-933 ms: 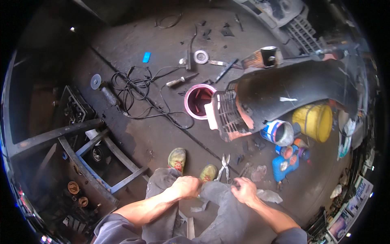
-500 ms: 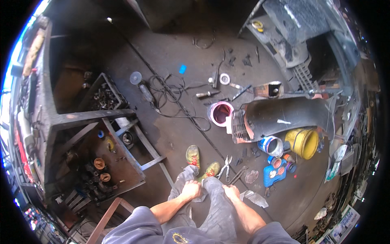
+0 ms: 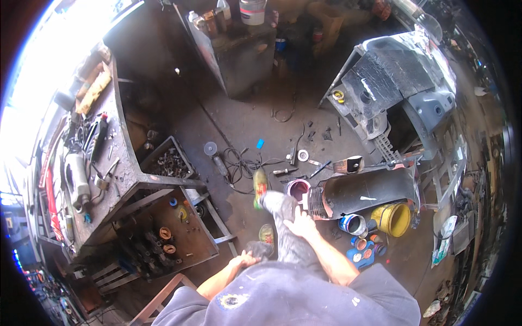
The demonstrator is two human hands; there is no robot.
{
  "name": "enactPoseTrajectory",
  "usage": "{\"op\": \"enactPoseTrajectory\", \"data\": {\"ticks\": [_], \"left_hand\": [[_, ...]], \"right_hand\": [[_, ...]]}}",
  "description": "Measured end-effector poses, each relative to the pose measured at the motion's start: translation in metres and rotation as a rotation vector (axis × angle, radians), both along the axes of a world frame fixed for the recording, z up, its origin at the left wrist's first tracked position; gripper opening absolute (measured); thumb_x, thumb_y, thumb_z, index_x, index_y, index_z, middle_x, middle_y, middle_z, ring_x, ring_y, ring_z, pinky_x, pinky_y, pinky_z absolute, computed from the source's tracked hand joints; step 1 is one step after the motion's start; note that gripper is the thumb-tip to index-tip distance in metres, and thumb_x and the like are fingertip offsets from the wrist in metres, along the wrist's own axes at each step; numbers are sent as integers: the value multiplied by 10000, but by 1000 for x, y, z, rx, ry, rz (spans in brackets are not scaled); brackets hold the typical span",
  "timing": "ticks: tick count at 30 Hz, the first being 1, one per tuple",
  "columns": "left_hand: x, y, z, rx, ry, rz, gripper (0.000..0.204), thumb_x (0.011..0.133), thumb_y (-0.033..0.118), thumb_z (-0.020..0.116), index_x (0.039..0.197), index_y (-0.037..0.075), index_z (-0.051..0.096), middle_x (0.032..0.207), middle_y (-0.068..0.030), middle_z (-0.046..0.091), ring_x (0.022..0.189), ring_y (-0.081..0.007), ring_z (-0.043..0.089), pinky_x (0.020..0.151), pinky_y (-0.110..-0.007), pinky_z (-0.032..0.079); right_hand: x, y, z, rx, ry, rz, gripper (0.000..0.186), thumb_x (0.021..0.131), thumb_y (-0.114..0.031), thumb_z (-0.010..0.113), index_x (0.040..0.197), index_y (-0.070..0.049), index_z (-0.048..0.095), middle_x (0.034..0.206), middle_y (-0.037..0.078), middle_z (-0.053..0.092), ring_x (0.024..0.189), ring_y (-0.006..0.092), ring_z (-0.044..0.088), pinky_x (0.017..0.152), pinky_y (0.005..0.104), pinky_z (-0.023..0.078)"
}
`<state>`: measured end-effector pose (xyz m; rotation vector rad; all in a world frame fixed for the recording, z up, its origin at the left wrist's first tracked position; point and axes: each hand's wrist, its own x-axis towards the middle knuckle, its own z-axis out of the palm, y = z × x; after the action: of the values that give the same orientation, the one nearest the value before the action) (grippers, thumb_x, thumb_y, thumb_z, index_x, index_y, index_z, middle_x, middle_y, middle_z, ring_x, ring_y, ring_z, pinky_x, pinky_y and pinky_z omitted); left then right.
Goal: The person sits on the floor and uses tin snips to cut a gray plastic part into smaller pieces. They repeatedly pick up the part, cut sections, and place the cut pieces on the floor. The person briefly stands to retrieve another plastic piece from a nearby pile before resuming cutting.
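Right hand: fingers bent against the right trouser leg, just behind the knee end; can't tell if they pinch the cloth or just press on it. Left hand: fingers bunched at the left knee, too small to tell whether they grip.

Trousers: grey, creased, dusty-looking, paler at the right knee, darker at the left. Cloth lies directly under both hands; right leg reaches further forward, left knee is bent.

Just past the knees: two yellow-green shoes with red on them, on the floor, one well ahead of the other.

Beyond the right hand: pink-rimmed bucket, at the slatted end of a long black curved panel. Nearer side of panel: blue-and-white can, yellow bucket, blue jug among small pots.

Ahead: grinder with a round disc, next to tangled black cable.

Far left: tabletop with tools piled on it. Crate of small parts beside it, low shelf below, two orange-brown rings there.
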<state>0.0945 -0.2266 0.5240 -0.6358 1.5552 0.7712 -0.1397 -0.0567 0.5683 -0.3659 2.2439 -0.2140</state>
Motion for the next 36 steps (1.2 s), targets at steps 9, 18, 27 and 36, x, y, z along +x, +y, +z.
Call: {"op": "enactPoseTrajectory", "data": {"ticks": [9,18,27,36], "left_hand": [[-162,-74,8,-121,-38,-27,787,881,577,484,1507,171,236,1571,-181,129,1370,-474,278,1076,-545,317],[-415,-119,-33,-133,-175,-185,804,851,548,550,1495,157,266,1553,-210,169,1342,-487,322,1024,-568,377],[-715,-141,45,-350,-13,-388,878,830,521,624,1524,197,193,1589,-159,103,1340,-508,307,917,-670,422],[-886,-172,-15,-477,171,-241,1067,740,473,721,1531,133,91,1544,-270,156,1296,-455,416,1011,-570,395]], "right_hand": [[-161,-39,-30,62,-161,15,745,860,-560,549,1253,72,548,1256,281,563,1173,408,557,995,467,442],[-427,-58,25,-258,-391,-344,344,861,-362,636,927,-28,692,959,162,688,901,300,663,784,412,513],[-807,-62,202,-354,930,-165,330,870,-308,652,706,-33,573,703,110,579,698,308,580,649,375,477],[-921,-14,117,-404,869,241,278,759,-285,741,763,-38,612,825,111,603,832,300,591,743,404,501]]}}
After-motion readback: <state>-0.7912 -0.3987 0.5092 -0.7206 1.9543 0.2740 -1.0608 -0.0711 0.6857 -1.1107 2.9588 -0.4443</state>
